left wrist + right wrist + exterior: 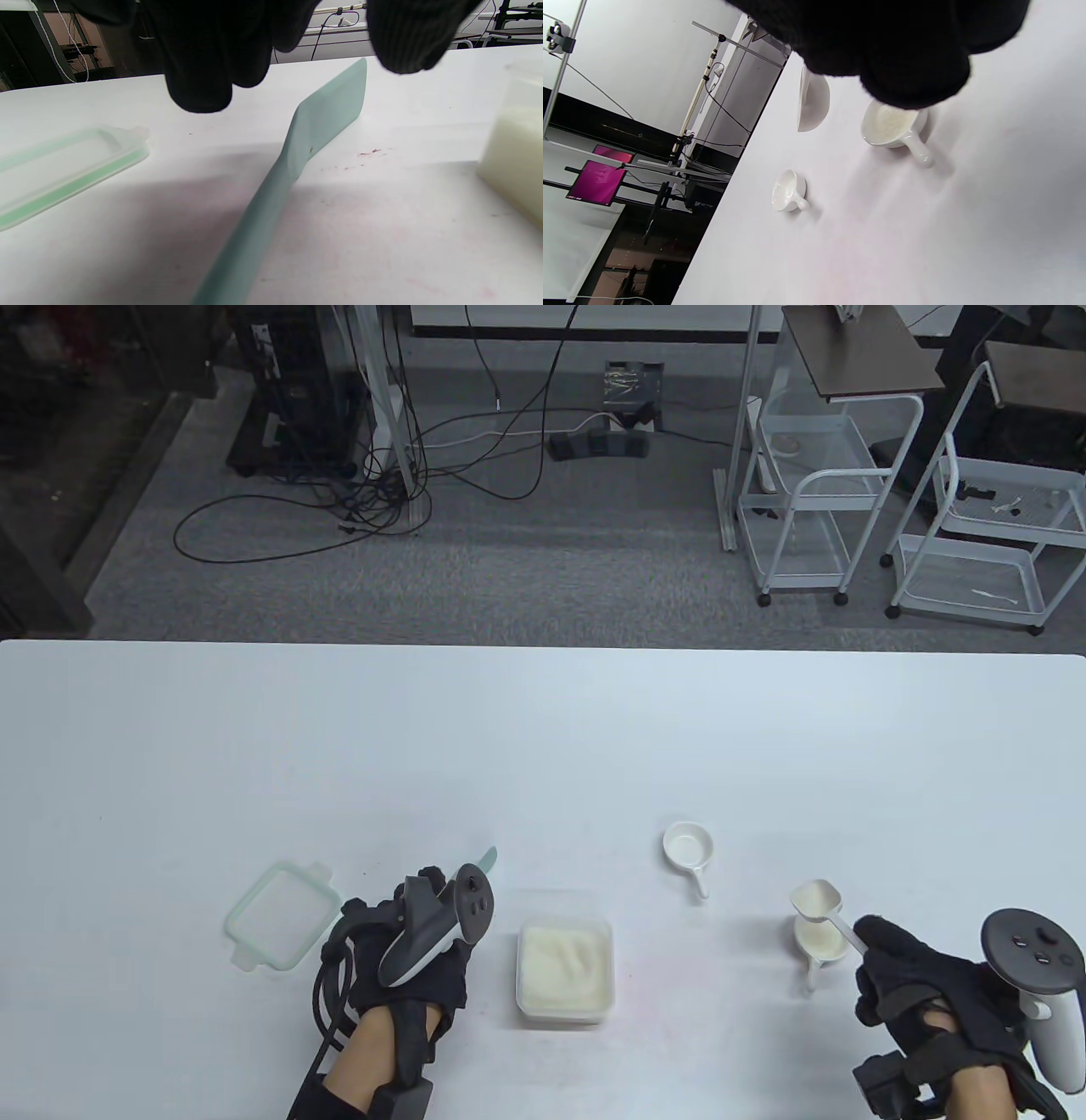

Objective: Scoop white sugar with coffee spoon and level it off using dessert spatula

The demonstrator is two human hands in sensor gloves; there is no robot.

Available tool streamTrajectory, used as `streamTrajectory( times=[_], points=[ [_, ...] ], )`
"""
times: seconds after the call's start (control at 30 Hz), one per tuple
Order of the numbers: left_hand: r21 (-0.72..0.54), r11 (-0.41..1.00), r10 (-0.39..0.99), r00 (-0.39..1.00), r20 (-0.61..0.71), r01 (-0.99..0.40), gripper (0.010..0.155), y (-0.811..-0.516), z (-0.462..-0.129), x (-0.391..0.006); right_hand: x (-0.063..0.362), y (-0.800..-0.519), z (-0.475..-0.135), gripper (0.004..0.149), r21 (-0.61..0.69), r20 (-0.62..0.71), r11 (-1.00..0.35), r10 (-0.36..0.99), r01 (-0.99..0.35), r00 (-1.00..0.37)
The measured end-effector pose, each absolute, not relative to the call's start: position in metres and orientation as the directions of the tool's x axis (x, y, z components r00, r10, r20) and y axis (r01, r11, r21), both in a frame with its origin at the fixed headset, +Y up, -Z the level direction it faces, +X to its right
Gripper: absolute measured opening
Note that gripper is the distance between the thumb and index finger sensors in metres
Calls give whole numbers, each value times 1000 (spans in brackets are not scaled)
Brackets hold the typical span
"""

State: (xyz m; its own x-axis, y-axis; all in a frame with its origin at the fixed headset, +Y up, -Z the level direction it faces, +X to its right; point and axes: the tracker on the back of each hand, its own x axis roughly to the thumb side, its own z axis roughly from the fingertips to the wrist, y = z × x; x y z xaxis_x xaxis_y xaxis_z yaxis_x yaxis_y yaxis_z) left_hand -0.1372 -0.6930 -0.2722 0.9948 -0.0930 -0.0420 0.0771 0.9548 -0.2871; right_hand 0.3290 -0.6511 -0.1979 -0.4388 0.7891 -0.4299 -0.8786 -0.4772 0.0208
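Note:
The mint-green dessert spatula (322, 114) lies flat on the table. My left hand (428, 891) hovers over its handle with fingertips (199, 93) clear of it; only the blade tip (486, 858) shows in the table view. The clear container of white sugar (566, 971) stands just right of that hand. My right hand (874, 937) pinches the handle of the white coffee spoon (817, 899) and holds its bowl (812, 99) above a small handled dish (891, 125) with sugar in it. Whether the spoon holds sugar is unclear.
The container's green-rimmed lid (276, 925) lies left of my left hand. A second small white handled dish (687, 848) stands empty behind and right of the sugar container. The table's far half is bare white surface.

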Motion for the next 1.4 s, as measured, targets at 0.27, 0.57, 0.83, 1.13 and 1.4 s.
streamTrajectory(
  times=[0.27,0.57,0.83,1.13,1.4],
  points=[
    [-298,950,-105,994,-34,90,85,-694,-271,-135,332,-652,-196,49,32,-495,-547,718,-836,-489],
    [-312,946,-108,994,-29,94,86,-694,-271,-134,321,-658,-204,49,99,-558,-699,550,-709,-621],
    [-322,942,-111,993,-26,97,85,-695,-271,-133,305,-659,-211,51,161,-565,-783,426,-601,-706],
    [-341,935,-118,993,-30,101,85,-695,-270,-132,293,-659,-215,52,187,-555,-833,348,-521,-755],
    [-346,932,-122,992,-26,106,85,-695,-270,-132,286,-656,-216,53,184,-545,-860,313,-475,-778]
  ],
)
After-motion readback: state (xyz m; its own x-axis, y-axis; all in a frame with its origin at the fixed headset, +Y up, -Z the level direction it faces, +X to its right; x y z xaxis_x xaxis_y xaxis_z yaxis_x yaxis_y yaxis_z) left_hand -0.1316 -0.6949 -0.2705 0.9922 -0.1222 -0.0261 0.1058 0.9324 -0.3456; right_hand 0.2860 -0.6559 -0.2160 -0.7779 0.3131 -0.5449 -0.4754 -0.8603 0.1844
